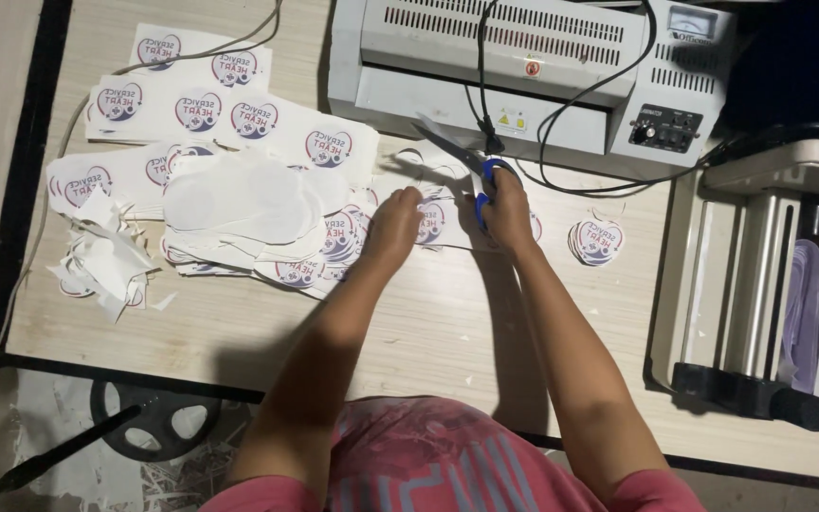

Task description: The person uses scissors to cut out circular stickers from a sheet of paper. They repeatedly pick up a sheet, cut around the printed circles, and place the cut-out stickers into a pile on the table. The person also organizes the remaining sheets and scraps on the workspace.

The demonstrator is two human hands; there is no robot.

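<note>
My right hand grips blue-handled scissors, blades apart and pointing up-left toward the laminator. My left hand presses on a printed sheet carrying a heart-shaped logo, just left of the scissors. Both hands rest over the light wooden table. A small stack of cut heart-shaped stickers lies to the right of my right hand.
Uncut logo sheets and white paper scraps cover the table's left. A grey laminator with black cables stands at the back. A paper cutter sits at the right edge. Shreds litter the floor below.
</note>
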